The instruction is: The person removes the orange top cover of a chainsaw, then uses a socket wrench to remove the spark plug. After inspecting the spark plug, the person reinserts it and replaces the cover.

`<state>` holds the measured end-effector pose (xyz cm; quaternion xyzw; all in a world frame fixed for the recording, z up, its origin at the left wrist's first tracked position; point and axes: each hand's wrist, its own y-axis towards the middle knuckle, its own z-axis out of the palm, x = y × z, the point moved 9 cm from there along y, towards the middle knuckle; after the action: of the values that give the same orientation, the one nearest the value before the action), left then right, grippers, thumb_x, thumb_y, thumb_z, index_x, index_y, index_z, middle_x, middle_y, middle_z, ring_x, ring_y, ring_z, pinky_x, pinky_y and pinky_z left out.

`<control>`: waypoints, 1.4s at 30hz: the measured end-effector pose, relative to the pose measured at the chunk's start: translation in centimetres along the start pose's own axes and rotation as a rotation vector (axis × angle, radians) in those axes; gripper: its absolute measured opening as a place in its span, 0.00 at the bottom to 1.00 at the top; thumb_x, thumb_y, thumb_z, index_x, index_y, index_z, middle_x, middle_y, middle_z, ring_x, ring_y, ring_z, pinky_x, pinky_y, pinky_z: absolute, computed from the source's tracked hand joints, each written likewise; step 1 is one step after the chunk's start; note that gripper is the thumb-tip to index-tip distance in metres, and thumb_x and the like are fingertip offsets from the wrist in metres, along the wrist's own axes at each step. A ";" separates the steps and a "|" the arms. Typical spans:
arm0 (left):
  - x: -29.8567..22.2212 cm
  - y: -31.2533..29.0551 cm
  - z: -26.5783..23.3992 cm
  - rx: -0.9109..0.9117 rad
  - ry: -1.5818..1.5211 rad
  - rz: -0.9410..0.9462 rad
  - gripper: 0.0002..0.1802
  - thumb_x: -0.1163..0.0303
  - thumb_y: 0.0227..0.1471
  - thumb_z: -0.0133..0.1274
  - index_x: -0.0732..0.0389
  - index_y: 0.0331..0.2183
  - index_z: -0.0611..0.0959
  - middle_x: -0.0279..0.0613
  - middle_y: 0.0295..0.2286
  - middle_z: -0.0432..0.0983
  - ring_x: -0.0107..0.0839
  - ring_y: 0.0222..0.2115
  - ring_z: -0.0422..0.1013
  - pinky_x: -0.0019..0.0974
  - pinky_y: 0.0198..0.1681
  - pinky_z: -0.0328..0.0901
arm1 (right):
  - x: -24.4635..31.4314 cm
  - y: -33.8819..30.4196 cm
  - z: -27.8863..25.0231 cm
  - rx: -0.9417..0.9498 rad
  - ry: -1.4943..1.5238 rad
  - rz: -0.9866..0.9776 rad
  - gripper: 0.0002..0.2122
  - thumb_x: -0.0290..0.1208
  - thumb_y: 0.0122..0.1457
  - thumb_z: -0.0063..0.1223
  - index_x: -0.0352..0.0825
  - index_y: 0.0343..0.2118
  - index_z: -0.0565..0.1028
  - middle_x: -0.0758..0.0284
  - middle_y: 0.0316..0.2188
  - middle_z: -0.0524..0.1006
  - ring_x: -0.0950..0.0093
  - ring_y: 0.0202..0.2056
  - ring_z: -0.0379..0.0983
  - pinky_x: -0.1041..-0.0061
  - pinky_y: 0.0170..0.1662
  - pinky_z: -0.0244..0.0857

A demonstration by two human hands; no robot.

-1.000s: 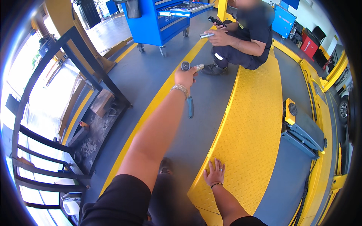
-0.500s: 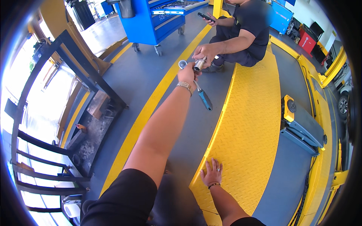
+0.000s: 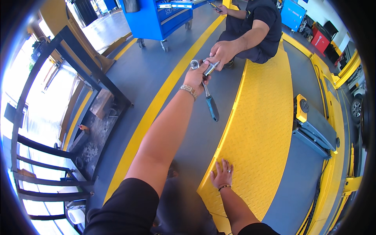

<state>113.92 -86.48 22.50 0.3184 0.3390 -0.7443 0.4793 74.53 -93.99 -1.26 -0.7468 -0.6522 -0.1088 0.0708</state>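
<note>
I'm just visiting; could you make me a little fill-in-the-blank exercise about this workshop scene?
1. Of the phone and the ratchet, the left hand grips the ____.
2. The right hand, resting on the yellow plate, wears a ____ on one finger.
3. The wheeled tool chest is coloured ____.

Missing words: ratchet; ring; blue.

l hand (image 3: 195, 76) is out over grey floor (image 3: 129, 76), gripping teal-handled ratchet (image 3: 212, 108), handle hanging down. chrome socket (image 3: 212, 69) btwn l hand & co-worker's near hand (image 3: 224, 52), both touching it. r hand (image 3: 223, 175) flat on yellow ramp (image 3: 260, 129), by left edge, nr lower left corner. co-worker (image 3: 268, 16) squats by ramp's far end, phone (image 3: 214, 6) in other hand.
</note>
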 end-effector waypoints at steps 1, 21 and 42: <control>-0.2 -0.7 -0.1 -0.007 -0.003 0.019 0.28 0.62 0.58 0.63 0.58 0.55 0.71 0.36 0.29 0.76 0.25 0.19 0.69 0.26 0.18 0.58 | 0.0 0.0 0.1 0.012 -0.008 0.006 0.27 0.49 0.59 0.51 0.42 0.60 0.71 0.55 0.67 0.59 0.56 0.68 0.53 0.41 0.69 0.41; -9.3 -51.1 -18.3 0.112 -0.101 0.398 0.25 0.83 0.48 0.57 0.58 0.50 0.77 0.44 0.41 0.76 0.27 0.36 0.70 0.27 0.28 0.62 | -1.1 1.0 1.5 -0.015 -0.171 -0.012 0.27 0.48 0.65 0.49 0.44 0.65 0.65 0.60 0.70 0.54 0.63 0.70 0.49 0.47 0.70 0.43; -4.7 -122.9 -23.2 -0.733 0.422 1.080 0.20 0.85 0.49 0.60 0.57 0.42 0.74 0.42 0.31 0.78 0.29 0.32 0.74 0.35 0.39 0.70 | 61.8 -64.2 -24.8 1.553 0.932 -1.330 0.16 0.37 0.60 0.67 0.32 0.42 0.73 0.72 0.27 0.78 0.84 0.27 0.75 0.82 0.32 0.68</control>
<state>4.79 -27.17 37.58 0.3985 0.4488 -0.1603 0.7837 17.01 -31.92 36.19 0.1100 -0.7219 0.0423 0.6819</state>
